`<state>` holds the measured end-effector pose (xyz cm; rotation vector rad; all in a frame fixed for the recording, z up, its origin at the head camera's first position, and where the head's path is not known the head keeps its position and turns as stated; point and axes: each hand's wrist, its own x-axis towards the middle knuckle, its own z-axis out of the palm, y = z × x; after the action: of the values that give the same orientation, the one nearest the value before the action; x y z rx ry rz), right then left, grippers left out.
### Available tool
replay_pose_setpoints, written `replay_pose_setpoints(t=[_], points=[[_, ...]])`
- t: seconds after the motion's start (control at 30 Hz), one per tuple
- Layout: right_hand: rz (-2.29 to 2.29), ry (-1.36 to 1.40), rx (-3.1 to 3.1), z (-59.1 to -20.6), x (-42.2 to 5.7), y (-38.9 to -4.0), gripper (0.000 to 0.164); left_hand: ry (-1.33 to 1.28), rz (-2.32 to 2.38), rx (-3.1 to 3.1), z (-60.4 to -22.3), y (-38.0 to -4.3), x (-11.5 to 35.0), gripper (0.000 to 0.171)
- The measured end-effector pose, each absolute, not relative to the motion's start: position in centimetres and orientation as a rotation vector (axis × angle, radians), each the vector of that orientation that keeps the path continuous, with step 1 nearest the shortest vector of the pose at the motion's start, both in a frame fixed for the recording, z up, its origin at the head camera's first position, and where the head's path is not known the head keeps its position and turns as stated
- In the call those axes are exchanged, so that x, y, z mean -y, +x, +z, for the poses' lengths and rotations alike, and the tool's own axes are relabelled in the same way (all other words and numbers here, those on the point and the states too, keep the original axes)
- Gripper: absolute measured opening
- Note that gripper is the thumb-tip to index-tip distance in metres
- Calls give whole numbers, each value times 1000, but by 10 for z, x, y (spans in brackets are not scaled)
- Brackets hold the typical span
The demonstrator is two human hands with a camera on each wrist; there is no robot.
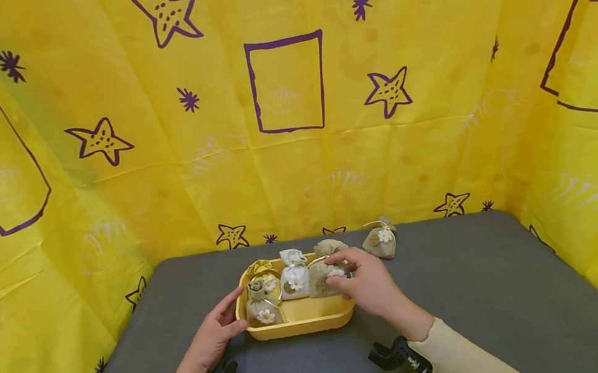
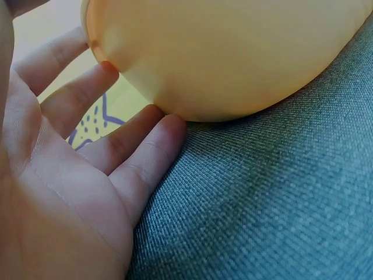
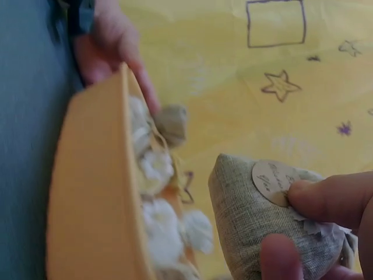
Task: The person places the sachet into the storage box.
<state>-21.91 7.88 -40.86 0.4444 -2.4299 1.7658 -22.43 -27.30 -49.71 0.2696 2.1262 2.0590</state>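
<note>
My right hand (image 1: pixel 375 283) pinches a grey-beige linen sachet (image 3: pixel 256 210) over the right end of a yellow tray (image 1: pixel 302 328). A round paper tag and a white flower decorate this sachet, and my thumb presses beside the tag. My left hand (image 1: pixel 214 340) touches the tray's left end, its fingertips (image 2: pixel 172 125) resting against the outer wall. Inside the tray stand a grey-green sachet (image 1: pixel 261 311) at front left, a yellow sachet (image 1: pixel 271 282) behind it and a whitish sachet (image 1: pixel 295 277) in the middle. My right fingers partly hide the held sachet.
Another grey-beige sachet (image 1: pixel 380 244) lies on the dark grey table (image 1: pixel 471 314), behind and right of the tray near the back edge. Yellow cloth (image 1: pixel 298 180) with purple drawings encloses the table at the back and both sides.
</note>
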Motion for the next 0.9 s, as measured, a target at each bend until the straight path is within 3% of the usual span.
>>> replay_pose_setpoints(t=[0.4, 0.73, 0.9], points=[[1704, 558, 2589, -432, -25, -228, 25, 255, 2048, -2139, -500, -225, 274, 71], [1777, 485, 2644, -440, -15, -240, 25, 293, 2054, -2120, -498, -223, 274, 71], [1505, 640, 2813, -439, -14, -244, 31, 293, 2053, -2129, -497, -224, 274, 70]])
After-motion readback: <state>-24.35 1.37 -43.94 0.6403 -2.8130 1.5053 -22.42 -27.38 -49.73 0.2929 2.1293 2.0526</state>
